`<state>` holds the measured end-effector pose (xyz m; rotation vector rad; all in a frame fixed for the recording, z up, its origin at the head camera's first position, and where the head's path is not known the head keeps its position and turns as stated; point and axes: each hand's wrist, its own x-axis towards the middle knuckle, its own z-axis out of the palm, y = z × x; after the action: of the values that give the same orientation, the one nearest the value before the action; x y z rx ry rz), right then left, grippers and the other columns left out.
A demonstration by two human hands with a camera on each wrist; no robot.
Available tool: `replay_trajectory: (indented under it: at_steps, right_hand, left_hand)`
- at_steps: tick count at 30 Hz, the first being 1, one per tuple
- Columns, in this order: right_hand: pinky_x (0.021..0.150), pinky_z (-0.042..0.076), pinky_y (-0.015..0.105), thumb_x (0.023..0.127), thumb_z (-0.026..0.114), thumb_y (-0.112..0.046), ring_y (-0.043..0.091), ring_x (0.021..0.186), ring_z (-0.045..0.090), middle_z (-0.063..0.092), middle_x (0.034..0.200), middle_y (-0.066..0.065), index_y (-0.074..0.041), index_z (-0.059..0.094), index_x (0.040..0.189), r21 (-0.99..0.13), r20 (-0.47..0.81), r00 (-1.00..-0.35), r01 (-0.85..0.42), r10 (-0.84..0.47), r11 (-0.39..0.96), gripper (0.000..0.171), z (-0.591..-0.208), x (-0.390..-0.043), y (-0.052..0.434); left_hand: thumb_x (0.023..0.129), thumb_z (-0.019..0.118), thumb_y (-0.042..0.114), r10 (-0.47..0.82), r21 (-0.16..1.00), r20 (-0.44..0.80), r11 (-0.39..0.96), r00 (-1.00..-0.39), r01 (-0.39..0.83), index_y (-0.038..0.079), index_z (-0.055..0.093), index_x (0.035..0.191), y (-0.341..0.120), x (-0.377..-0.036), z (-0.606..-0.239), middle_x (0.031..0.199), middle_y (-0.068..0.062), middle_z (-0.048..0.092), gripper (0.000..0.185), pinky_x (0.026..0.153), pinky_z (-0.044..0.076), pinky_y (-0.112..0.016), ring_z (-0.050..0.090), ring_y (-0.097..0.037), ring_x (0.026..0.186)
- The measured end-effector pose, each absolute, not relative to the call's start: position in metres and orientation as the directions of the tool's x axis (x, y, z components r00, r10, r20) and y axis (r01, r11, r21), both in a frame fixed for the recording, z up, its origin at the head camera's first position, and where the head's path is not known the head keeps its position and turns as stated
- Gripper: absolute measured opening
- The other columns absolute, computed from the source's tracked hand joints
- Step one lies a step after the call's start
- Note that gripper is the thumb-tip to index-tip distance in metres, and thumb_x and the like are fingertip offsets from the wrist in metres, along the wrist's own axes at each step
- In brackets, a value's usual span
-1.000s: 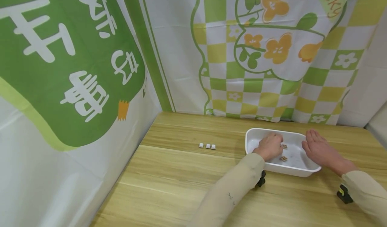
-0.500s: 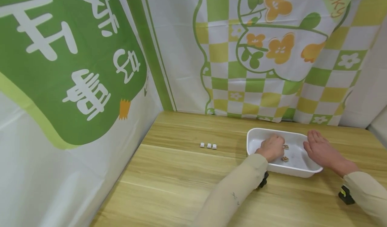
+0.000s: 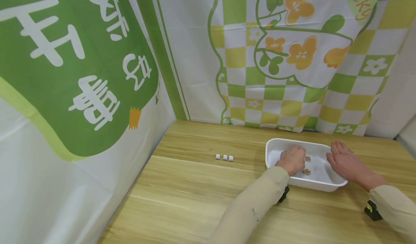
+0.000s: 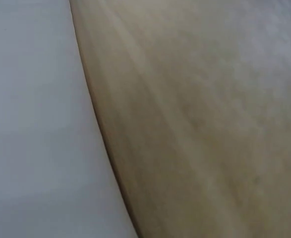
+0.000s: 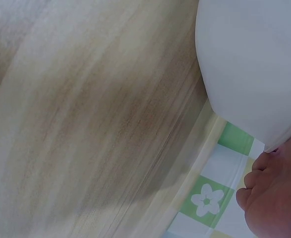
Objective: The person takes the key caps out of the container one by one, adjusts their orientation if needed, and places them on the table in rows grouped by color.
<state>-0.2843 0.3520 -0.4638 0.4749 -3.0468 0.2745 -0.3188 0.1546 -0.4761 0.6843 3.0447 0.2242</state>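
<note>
Overhead, the head view shows a white tray [image 3: 325,186] near the right end of the wooden surface [image 3: 195,186], close to its far edge. The left hand [image 3: 291,159] sits inside the tray with its fingers curled under; whether it grips anything I cannot tell. Two small brown tiles [image 3: 306,171] lie on the tray floor just beside that hand. The right hand [image 3: 345,161] rests with straight, relaxed fingers against the tray's right rim. Three small white tiles [image 3: 224,157] stand in a row on the surface, well apart to the left of the tray.

Next, the left wrist view is blurred: only wood grain and a pale sheet show.

Lastly, the right wrist view shows the tray's outer wall [image 5: 254,74], the surface beneath it, and fingertips [image 5: 257,181] touching the tray's edge above the checked cloth [image 5: 209,198].
</note>
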Motion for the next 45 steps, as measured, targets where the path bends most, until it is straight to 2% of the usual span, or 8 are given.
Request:
replay_trajectory:
  at_steps: [7,15,21,26,33,39,45]
  right_hand:
    - [0.112,0.019,0.067,0.107,0.023,-0.028,0.062,0.136,0.017,0.014,0.143,0.051,0.028,0.017,0.14,-0.182,0.072,-0.952,-0.306,-0.298,0.934,0.065,-0.466,-0.283,0.353]
    - [0.112,0.019,0.067,0.107,0.023,-0.028,0.062,0.137,0.017,0.014,0.143,0.051,0.028,0.016,0.14,-0.182,0.073,-0.952,-0.306,-0.297,0.934,0.065,-0.466,-0.283,0.352]
    - [0.111,0.021,0.067,0.107,0.024,-0.028,0.063,0.136,0.019,0.015,0.143,0.051,0.028,0.018,0.14,-0.176,0.088,-0.949,-0.314,-0.303,0.933,0.065,-0.467,-0.284,0.352]
    - [0.111,0.021,0.066,0.107,0.025,-0.028,0.063,0.135,0.02,0.016,0.143,0.052,0.028,0.019,0.14,-0.171,0.093,-0.945,-0.325,-0.313,0.93,0.065,-0.465,-0.283,0.35]
    - [0.112,0.019,0.067,0.107,0.023,-0.03,0.062,0.136,0.017,0.013,0.143,0.051,0.028,0.017,0.14,-0.182,0.072,-0.948,-0.317,-0.309,0.931,0.067,-0.465,-0.284,0.351]
    - [0.112,0.019,0.067,0.107,0.023,-0.03,0.062,0.137,0.017,0.013,0.144,0.051,0.028,0.018,0.14,-0.184,0.07,-0.948,-0.318,-0.31,0.93,0.066,-0.464,-0.285,0.352]
    - [0.113,0.016,0.067,0.107,0.021,-0.032,0.062,0.138,0.014,0.012,0.144,0.051,0.027,0.018,0.14,-0.193,0.049,-0.952,-0.307,-0.303,0.932,0.068,-0.462,-0.286,0.355]
  left_hand:
    - [0.09,0.066,0.028,0.436,0.129,0.062,0.888,-0.898,0.44,0.03,0.065,0.096,0.155,-0.316,-0.474,0.09,0.013,0.058,0.006,0.058,0.045,-0.022,0.053,-0.001,0.078]
    - [0.094,0.06,0.03,0.456,0.131,0.041,0.88,-0.889,0.457,0.041,0.07,0.108,0.156,-0.318,-0.474,0.098,0.02,0.065,0.019,0.065,0.046,-0.02,0.056,0.003,0.086]
    - [0.094,0.06,0.026,0.489,0.163,0.053,0.856,-0.871,0.491,0.033,0.071,0.107,0.153,-0.32,-0.474,0.099,0.018,0.067,0.018,0.072,0.047,-0.016,0.058,0.002,0.087]
    - [0.095,0.058,0.025,0.478,0.231,0.044,0.849,-0.877,0.475,0.027,0.071,0.104,0.15,-0.319,-0.472,0.094,0.015,0.067,0.015,0.071,0.046,-0.016,0.058,0.0,0.083]
    - [0.097,0.058,0.028,0.444,0.276,0.02,0.859,-0.896,0.432,0.028,0.07,0.111,0.149,-0.318,-0.467,0.101,0.015,0.068,0.019,0.073,0.047,-0.017,0.059,-0.001,0.085]
    - [0.096,0.059,0.031,0.455,0.26,0.055,0.853,-0.889,0.453,0.027,0.071,0.113,0.143,-0.32,-0.463,0.108,0.015,0.07,0.021,0.077,0.049,-0.015,0.062,0.0,0.091]
    - [0.096,0.058,0.03,0.494,0.214,0.112,0.836,-0.862,0.506,0.024,0.072,0.103,0.128,-0.322,-0.456,0.09,0.014,0.069,0.016,0.062,0.043,-0.014,0.054,0.001,0.069]
